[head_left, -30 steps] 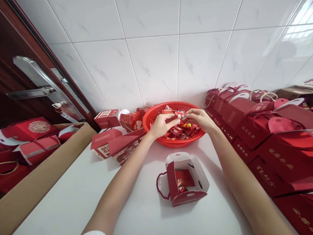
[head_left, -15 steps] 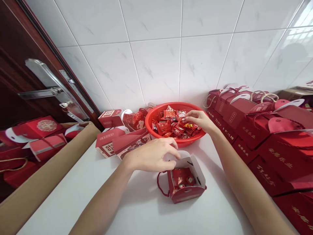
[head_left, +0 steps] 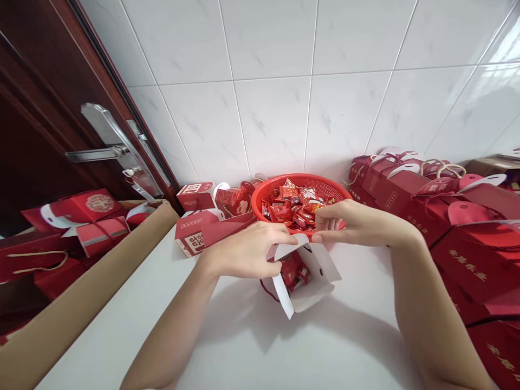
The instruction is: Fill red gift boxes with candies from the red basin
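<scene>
A small gift box (head_left: 312, 295), white inside and with its flaps up, sits tilted on the white table with red-wrapped sweets (head_left: 293, 271) in it. My left hand (head_left: 247, 250) holds its left side, thumb and fingers around a flap. Just behind the box's raised back flap is my right hand (head_left: 345, 225), its fingers curled in and its thumb near that flap; whatever it holds is hidden. Behind both hands stands a red plastic basket (head_left: 260, 190) heaped with red-wrapped sweets (head_left: 289, 203).
Closed red gift boxes (head_left: 197, 227) stand left of the basket. Many more boxes (head_left: 455, 244) are stacked along the right. At the left, a cardboard carton (head_left: 122, 254) holds red boxes, beside a dark door with a metal handle (head_left: 95, 155). A tiled wall rises behind.
My right hand has moved from above the sweets in the basket to the box's back edge. My left hand has closed on the box, which now tilts and shows more of its inside.
</scene>
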{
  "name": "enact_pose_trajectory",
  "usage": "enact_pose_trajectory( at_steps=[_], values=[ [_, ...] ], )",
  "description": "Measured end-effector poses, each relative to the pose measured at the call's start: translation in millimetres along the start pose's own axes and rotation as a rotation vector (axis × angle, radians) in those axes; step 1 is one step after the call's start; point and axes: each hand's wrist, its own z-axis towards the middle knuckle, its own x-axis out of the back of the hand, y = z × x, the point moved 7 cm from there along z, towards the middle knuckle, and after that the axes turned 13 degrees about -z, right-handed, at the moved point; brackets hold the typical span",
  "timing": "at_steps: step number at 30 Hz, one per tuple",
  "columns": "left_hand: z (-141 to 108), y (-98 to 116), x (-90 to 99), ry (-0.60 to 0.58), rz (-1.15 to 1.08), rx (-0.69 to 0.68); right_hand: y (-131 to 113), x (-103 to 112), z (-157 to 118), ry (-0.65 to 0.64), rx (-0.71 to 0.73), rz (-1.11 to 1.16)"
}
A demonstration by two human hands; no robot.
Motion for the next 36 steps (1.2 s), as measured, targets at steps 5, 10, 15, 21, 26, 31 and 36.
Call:
enact_pose_trajectory(
  at_steps=[5, 10, 15, 21, 26, 31, 36],
  values=[
    [2.1, -25.1, 7.7, -0.031, -0.093, 0.114, -7.4, -17.4, -3.4, -0.090, -0.073, -0.110],
    [7.4, -34.4, 3.4, -0.058, -0.073, 0.137, -22.0, -30.5, 2.6, -0.149, 0.026, -0.083],
    [18.1, -31.0, -8.8, 0.044, 0.012, 0.154, -30.8, -40.6, 1.3, -0.245, 0.134, 0.036],
    [18.8, -32.5, -11.3, 0.058, 0.020, 0.207, -20.4, -52.7, 7.5, -0.305, 0.064, -0.059],
    [16.8, -27.3, -16.8, -0.078, -0.009, 0.160, -5.2, -53.3, 18.2, -0.208, -0.147, -0.254],
    [14.9, -30.7, -26.0, -0.098, 0.069, 0.299, -1.7, -61.0, 17.4, -0.323, -0.202, -0.325],
    [14.5, -33.9, -33.1, -0.166, 0.051, 0.350, 2.5, -64.8, 17.9, -0.420, -0.110, -0.355]
  ],
)
